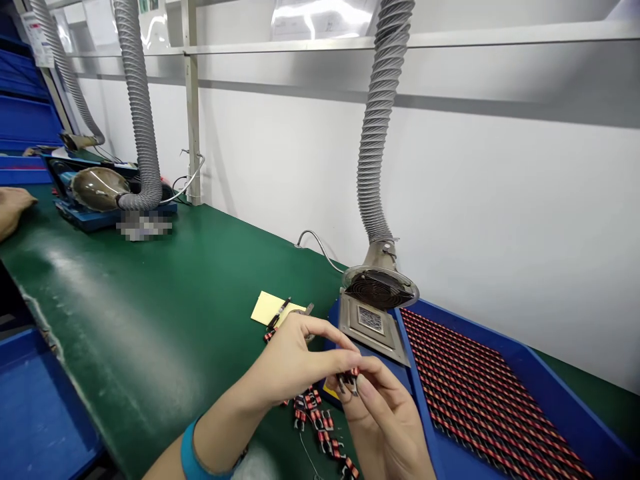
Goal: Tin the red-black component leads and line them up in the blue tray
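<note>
My left hand (293, 363), with a blue band (189, 447) at the wrist, reaches in with thumb and forefinger closed on a small red-and-black part with bent metal legs (349, 381). The fingers of my right hand (387, 427) pinch the same part from the other side. Fingertips hide some of it. Below the hands, several similar loose red-and-black parts (320, 420) lie in a trail on the green table. Just beyond the hands sits a blue device with a metal plate (373, 321) on top.
A fume hood (383, 287) on a grey hose hangs over the plate. At right, a blue tray (530, 360) holds rows of red-and-black parts (485, 393). Behind my left hand lie a yellow notepad (264, 307) and a pen (280, 312). A blue bin (45, 407) is lower left.
</note>
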The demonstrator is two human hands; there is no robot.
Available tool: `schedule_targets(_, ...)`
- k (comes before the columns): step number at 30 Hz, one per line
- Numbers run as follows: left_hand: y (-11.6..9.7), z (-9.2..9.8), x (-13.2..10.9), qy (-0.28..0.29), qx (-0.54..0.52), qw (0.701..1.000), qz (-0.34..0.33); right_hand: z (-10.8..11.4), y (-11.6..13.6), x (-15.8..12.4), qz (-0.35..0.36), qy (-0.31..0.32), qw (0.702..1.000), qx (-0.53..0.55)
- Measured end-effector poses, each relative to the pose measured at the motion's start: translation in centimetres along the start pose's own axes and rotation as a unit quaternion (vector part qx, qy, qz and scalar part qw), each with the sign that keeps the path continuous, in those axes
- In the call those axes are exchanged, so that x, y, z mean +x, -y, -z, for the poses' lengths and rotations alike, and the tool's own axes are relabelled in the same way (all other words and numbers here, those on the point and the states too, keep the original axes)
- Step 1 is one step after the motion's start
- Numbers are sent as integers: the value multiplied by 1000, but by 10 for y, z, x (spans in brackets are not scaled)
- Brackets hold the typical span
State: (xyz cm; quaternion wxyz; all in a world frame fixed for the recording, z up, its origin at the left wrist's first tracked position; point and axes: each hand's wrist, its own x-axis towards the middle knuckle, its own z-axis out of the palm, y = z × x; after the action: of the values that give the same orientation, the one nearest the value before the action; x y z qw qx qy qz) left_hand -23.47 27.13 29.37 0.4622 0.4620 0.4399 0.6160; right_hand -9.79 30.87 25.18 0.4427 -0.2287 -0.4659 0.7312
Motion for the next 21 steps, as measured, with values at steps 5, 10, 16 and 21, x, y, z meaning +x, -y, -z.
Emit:
schedule_targets(5,11,-12,4,-91,-169,981,-11,1,-2,0,3,7,1000,-6)
schedule_targets(10,3,0,-1,-219,-161,956,-106,-4,8,-8,-17,3,1000,10)
schedule_targets(16,9,38,-51,-129,236,949,-164,49,33,-9,-65,-49,996,-34)
schedule_targets(21,71,51,-112,-13,414,899,-138,88,67,16,-37,-143,976,-162)
